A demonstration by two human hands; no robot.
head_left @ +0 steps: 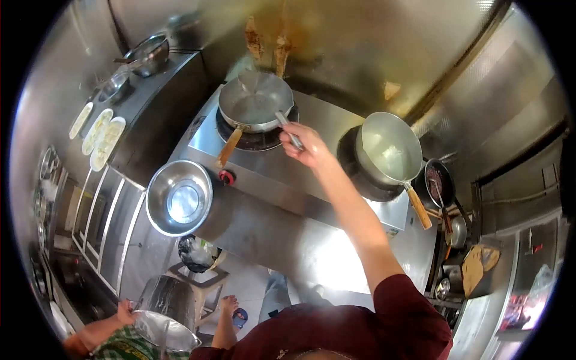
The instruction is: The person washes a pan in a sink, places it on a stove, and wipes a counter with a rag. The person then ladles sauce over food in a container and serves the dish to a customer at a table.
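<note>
My right hand (307,144) is closed around the metal handle of a utensil (288,129), held at the right rim of a metal pan (255,105). The utensil's far end is too faint to name its kind. That pan sits on the left burner, its wooden handle (230,147) pointing toward me. A little liquid seems to lie in it. To the right of my forearm, a second, deeper pan (390,147) with a wooden handle stands tilted on the other burner, pale liquid inside. My left hand is out of sight.
A steel bowl (157,198) stands at the counter's left front. Plates of food (108,144) and bowls (150,55) line the left shelf. Below, another person's hand (125,313) holds a large pot (171,300). A dark pan (440,180) lies far right.
</note>
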